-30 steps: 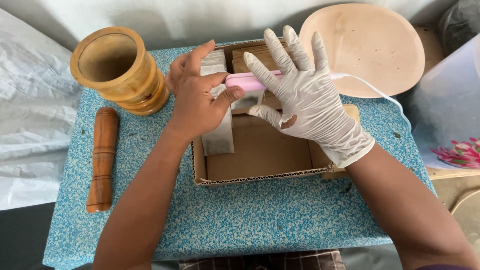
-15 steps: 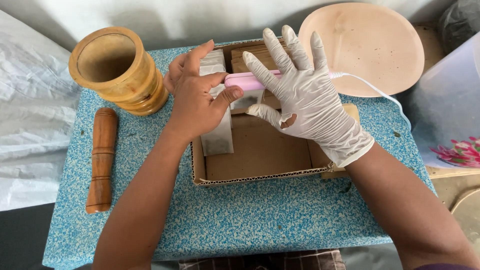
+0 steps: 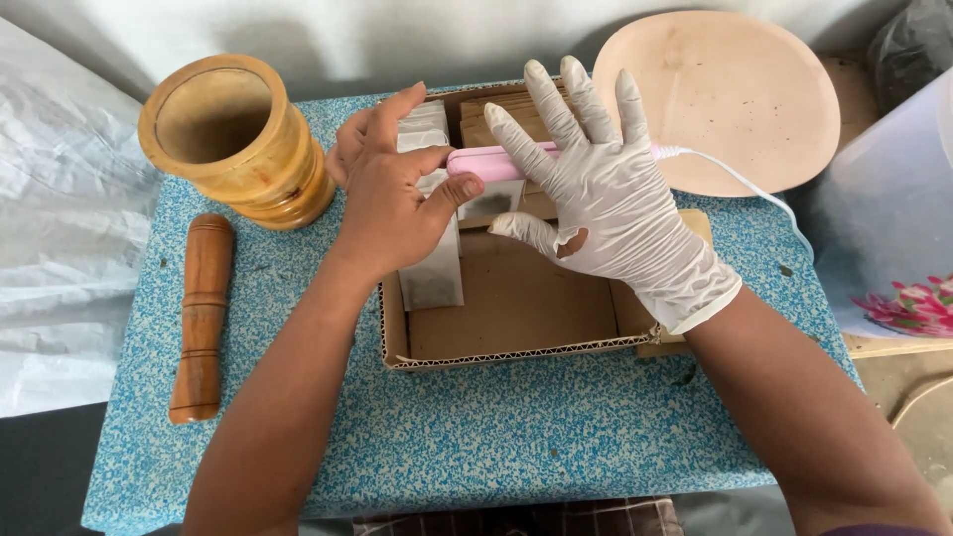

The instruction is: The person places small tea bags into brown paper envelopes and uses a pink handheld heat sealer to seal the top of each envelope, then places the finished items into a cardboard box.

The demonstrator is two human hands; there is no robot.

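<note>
Pink sealer (image 3: 496,161) lies across the cardboard box (image 3: 516,308), long axis left-right, cord end pointing right. Left hand (image 3: 392,189) pinches its left end with a pouch (image 3: 432,268). Gloved right hand (image 3: 606,199) presses flat, fingers spread. Mortar (image 3: 233,139) and pestle (image 3: 202,318) crowd the bench (image 3: 516,427) left; front edge free.

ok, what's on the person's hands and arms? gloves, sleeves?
Left hand is bare, no glove, ring or watch visible. Right hand wears a thin white disposable glove, torn with a small hole by the thumb base, cuff ending at the wrist. Both forearms are uncovered; no sleeves in view.
</note>
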